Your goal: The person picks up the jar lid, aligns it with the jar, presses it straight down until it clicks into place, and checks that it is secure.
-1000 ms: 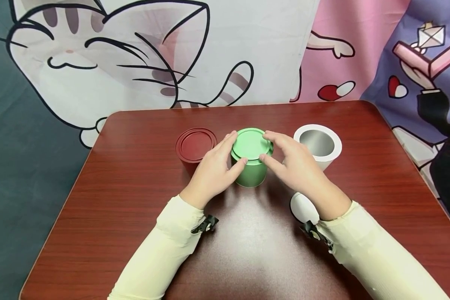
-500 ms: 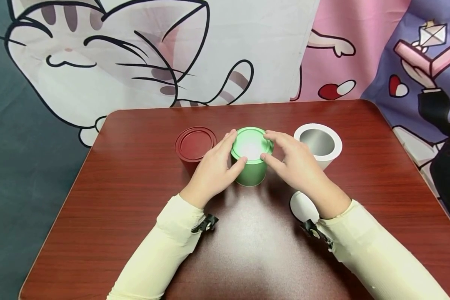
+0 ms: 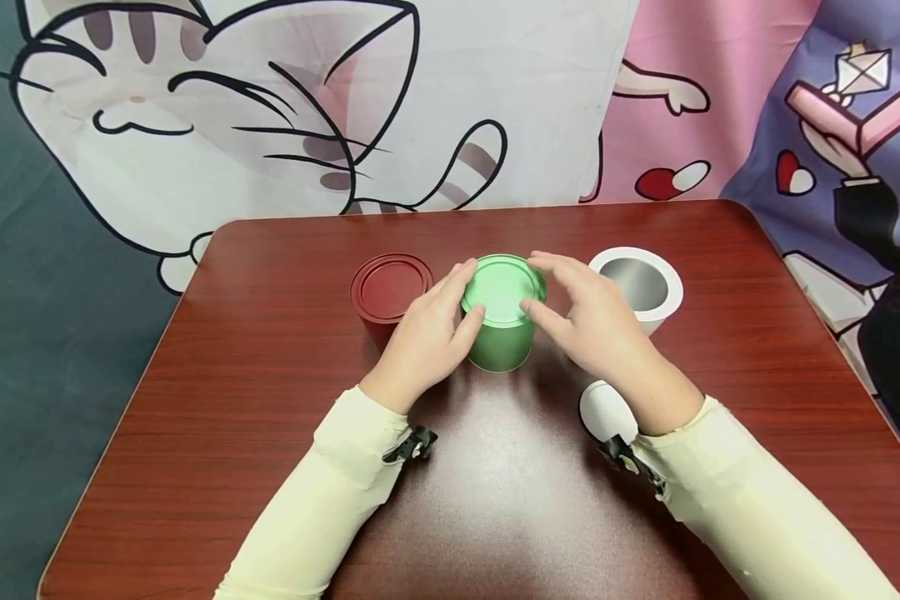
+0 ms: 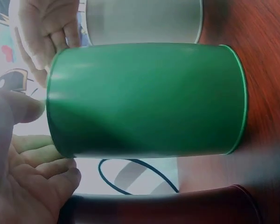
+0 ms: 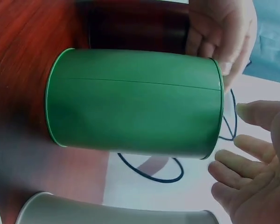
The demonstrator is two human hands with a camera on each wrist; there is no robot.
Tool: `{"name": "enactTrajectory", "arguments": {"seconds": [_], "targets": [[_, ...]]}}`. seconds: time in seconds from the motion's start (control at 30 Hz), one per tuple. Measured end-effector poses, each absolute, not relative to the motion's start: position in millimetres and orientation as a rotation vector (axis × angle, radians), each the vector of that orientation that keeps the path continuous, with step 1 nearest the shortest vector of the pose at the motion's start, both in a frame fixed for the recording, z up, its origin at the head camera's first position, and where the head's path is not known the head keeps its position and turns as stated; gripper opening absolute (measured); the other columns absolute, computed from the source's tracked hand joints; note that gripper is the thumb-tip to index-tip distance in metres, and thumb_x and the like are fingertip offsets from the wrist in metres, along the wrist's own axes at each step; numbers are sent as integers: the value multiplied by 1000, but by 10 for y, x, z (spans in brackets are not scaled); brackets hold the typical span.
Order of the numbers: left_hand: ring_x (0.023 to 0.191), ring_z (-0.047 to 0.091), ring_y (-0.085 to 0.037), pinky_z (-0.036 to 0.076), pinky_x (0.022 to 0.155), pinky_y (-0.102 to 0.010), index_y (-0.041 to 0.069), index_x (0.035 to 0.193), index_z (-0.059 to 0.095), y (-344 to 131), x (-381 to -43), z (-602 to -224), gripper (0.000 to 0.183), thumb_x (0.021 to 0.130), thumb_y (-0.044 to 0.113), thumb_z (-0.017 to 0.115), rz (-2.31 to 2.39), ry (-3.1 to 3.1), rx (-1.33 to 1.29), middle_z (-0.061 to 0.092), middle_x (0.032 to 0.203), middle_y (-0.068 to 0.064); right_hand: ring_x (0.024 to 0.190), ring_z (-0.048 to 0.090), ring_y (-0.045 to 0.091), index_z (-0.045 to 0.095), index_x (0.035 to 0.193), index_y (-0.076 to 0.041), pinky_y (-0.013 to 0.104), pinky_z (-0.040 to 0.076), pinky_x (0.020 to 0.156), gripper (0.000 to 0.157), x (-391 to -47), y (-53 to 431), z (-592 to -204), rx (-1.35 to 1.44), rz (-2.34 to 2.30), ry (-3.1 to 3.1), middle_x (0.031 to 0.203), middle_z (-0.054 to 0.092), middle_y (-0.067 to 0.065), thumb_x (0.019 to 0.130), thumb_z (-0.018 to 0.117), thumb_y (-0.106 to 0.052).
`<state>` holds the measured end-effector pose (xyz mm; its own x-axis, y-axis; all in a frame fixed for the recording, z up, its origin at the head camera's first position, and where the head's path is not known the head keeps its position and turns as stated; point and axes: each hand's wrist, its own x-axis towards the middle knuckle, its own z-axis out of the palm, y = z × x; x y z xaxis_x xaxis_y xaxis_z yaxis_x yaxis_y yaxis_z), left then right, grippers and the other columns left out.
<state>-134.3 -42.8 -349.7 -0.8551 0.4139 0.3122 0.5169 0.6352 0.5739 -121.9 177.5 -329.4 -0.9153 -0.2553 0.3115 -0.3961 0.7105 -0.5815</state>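
Observation:
A green can (image 3: 501, 346) with a light green ringed top stands upright on the table between both hands. My left hand (image 3: 426, 340) is at its left side, fingertips right at the top rim, thumb lifted a little in front. Around the right side of the top is my right hand (image 3: 594, 327), fingers loosely spread. In the right wrist view, a gap shows between the right hand's thumb (image 5: 259, 112) and the can. The left wrist view shows the left fingers (image 4: 44, 165) close beside the rim. Neither hand grips the can.
A dark red lidded can (image 3: 390, 289) stands left of the green one, partly behind the left hand. On the right is a topless white can (image 3: 671, 292) with a silvery inside. A white disc (image 3: 606, 410) lies near the right wrist. The reddish-brown table (image 3: 217, 400) meets a printed cloth (image 3: 540, 83) behind.
Both thumbs have lifted slightly off the green can's rim, and the right hand has risen a little. The bright glare on the green top has faded. The cans stay put.

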Motion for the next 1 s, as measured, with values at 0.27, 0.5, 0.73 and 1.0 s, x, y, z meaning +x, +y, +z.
{"name": "enactTrajectory", "arguments": {"seconds": [0.27, 0.5, 0.73, 1.0], "targets": [[141, 45, -26, 35, 116, -39, 1, 149, 44, -449, -1373, -3477, 54, 100, 19, 58, -1021, -2695, -780, 50, 149, -15, 120, 60, 31, 59, 137, -5, 51, 45, 102, 50, -1232, 1770, -3284, 450, 987, -2805, 127, 66, 12, 91, 74, -18], [140, 46, -26, 36, 115, -39, 1, 148, 45, -443, -1346, -3447, 53, 100, 16, 59, -1014, -2696, -770, 51, 149, -15, 120, 60, 32, 59, 137, -4, 51, 45, 101, 52, -1228, 1749, -3278, 438, 964, -2798, 128, 66, 13, 89, 75, -19], [130, 56, -26, 46, 106, -40, 3, 141, 55, -451, -1358, -3438, 45, 97, 11, 61, -986, -2682, -731, 62, 137, -12, 122, 59, 32, 59, 137, -3, 52, 44, 102, 52, -1190, 1714, -3345, 379, 1009, -2782, 131, 65, 14, 91, 73, -22], [140, 46, -25, 36, 115, -42, 2, 149, 45, -450, -1319, -3515, 54, 101, 22, 59, -1066, -2694, -697, 49, 151, -12, 126, 57, 33, 59, 137, -2, 53, 43, 104, 52, -1186, 1713, -3374, 401, 985, -2753, 134, 63, 15, 91, 73, -21]]}}
